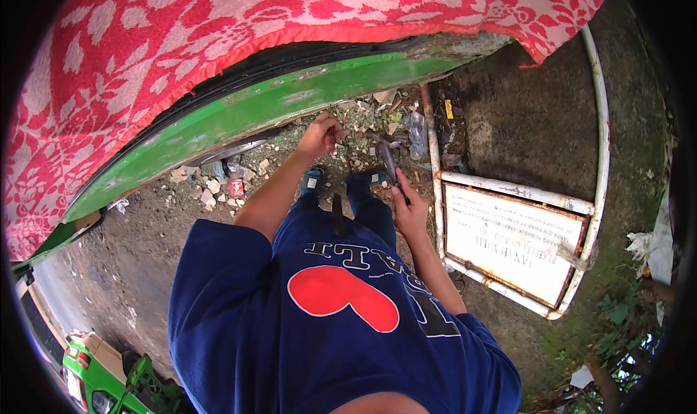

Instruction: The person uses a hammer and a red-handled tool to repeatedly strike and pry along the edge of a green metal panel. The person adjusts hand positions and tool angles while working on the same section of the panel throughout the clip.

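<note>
Bare ground (131, 225) spreads beneath a red floral cloth (181, 51) draped over a green panel (239, 109) on the far side. Paint is missing from the panel in patches, but how much work is done or left cannot be told. Right stands a white sign (515, 247). Curled left hand (321, 135) fingers may hold something; I cannot tell. Right hand (411, 211) fingers grasp a hammer (389, 161), near the panel. Just right lies a clear plastic container (418, 136); left, a red packet (236, 187), contents of both unclear.
</note>
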A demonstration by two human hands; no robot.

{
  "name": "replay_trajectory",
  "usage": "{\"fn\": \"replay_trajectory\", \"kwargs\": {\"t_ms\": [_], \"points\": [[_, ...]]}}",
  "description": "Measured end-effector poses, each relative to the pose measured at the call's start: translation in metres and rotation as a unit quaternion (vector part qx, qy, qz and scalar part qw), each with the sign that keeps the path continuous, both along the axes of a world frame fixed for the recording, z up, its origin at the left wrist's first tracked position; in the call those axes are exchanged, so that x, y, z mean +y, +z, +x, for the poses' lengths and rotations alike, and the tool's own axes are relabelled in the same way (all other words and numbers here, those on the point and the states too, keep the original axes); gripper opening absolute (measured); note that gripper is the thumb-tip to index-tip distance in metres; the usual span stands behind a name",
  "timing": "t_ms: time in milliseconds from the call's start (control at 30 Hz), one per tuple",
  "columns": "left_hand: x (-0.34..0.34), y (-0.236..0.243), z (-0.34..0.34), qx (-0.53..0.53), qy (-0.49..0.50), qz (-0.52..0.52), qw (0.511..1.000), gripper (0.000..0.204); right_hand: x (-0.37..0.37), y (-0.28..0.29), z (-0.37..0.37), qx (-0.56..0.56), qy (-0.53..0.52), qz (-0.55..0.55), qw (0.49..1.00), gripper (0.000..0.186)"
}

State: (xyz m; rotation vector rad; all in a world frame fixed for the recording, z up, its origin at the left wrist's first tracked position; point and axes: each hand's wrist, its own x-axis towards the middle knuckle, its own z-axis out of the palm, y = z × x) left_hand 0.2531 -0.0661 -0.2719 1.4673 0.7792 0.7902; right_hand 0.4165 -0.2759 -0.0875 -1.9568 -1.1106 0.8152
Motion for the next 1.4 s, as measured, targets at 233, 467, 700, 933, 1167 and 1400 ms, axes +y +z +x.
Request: {"fn": "replay_trajectory", "kwargs": {"t_ms": [233,467,700,933,1167,1400], "points": [[0.0,-0.03,0.0,-0.051,-0.059,-0.188,0.979,0.025,-0.001,0.002,-0.001,0.007,-0.004,-0.013,1.0,0.041],[-0.002,-0.006,0.003,-0.058,-0.06,-0.222,0.971,0.014,-0.005,-0.001,0.002,0.037,-0.014,-0.025,0.999,0.041],[-0.002,0.009,0.017,-0.149,0.026,-0.429,0.89,0.012,-0.006,-0.006,0.009,0.034,-0.007,-0.054,0.998,0.041],[0.008,-0.014,0.021,0.074,0.053,0.148,0.985,0.014,0.007,-0.005,0.008,-0.052,0.086,0.04,0.994,0.04],[0.026,0.0,0.023,0.123,-0.015,0.071,0.99,0.012,0.04,-0.014,-0.006,-0.163,0.17,0.054,0.97,0.04],[0.028,-0.01,0.027,0.094,0.001,-0.035,0.995,0.006,0.042,-0.029,-0.001,-0.128,0.146,0.159,0.968,0.044]]}}
